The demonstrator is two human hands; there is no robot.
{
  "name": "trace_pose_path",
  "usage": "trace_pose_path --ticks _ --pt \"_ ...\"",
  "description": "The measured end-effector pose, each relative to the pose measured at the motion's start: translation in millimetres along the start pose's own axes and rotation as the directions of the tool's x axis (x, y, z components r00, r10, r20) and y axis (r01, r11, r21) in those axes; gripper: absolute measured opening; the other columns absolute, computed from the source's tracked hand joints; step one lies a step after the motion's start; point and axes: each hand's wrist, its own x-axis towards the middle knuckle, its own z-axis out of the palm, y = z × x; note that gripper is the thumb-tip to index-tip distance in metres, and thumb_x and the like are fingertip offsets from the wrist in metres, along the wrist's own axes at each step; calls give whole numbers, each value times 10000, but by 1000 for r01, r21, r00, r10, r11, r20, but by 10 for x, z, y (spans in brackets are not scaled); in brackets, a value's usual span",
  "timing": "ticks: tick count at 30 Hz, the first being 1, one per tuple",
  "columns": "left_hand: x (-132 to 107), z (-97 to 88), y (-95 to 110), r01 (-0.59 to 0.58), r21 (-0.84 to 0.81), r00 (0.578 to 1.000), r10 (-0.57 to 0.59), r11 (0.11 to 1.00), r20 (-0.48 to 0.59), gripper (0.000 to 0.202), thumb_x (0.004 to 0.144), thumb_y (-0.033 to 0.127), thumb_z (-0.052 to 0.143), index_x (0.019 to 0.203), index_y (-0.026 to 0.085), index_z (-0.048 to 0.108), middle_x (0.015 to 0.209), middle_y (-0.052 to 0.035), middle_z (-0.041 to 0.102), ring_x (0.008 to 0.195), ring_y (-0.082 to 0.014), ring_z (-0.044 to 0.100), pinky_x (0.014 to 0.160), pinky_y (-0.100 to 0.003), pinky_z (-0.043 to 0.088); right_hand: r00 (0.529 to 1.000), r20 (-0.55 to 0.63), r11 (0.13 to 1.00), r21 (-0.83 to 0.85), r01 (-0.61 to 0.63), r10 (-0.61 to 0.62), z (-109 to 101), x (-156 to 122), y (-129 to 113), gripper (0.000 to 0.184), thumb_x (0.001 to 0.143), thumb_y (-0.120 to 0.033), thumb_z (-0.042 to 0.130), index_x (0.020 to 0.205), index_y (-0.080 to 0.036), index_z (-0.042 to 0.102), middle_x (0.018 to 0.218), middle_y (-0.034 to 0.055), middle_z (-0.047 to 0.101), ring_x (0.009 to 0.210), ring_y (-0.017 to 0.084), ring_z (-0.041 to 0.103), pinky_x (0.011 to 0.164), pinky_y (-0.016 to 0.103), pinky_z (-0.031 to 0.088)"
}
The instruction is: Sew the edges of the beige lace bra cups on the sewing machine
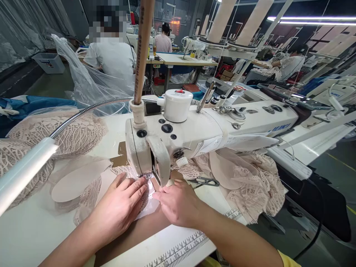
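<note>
My left hand (122,200) lies flat with its fingers stretched over beige lace fabric (124,170), fingertips close to the presser foot (148,176) of a white sewing machine (191,129). On the right of the needle area, my right hand (178,204) is closed, its thumb and forefinger pressed together beside the lace. What they pinch is hidden. Behind that hand rest dark thread snips (204,181) on the machine bed. A smooth beige oval pad (80,180) with sheer mesh lies to the left of my left hand.
Lace pieces (66,133) are heaped at the left, and another lace pile (250,178) sits at the right. A lamp on a bent metal neck (91,107) crosses the left side. A printed ruler (183,250) runs along the front edge. Other people (111,59) sit beyond.
</note>
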Motion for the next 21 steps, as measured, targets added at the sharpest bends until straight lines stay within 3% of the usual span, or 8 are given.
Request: trace_pose_path --ticks 8,14,21 --pt "-33 68 7 -66 -38 997 65 997 -47 324 915 97 401 1155 128 617 1096 -122 683 850 -230 573 822 -433 397 997 61 999 -9 44 -43 -11 -34 -9 267 763 -164 529 1000 -183 650 823 26 627 700 163 487 609 298 316" --pt "-24 80 2 -31 -31 999 31 999 -10 328 891 90 425 1154 106 620 1148 -151 658 856 -236 578 826 -434 408 998 36 999 -8 50 -49 12 -30 -19 251 762 -148 534 984 -166 651 825 32 637 693 163 479 608 303 309" --pt "-15 88 -84 21 -38 999 -19 999 38 383 880 88 440 1222 169 592 1177 -102 657 974 -272 565 934 -502 372 999 23 995 -93 -22 24 49 27 -47 139 793 -146 524 896 -182 611 776 27 619 730 182 474 598 327 268"
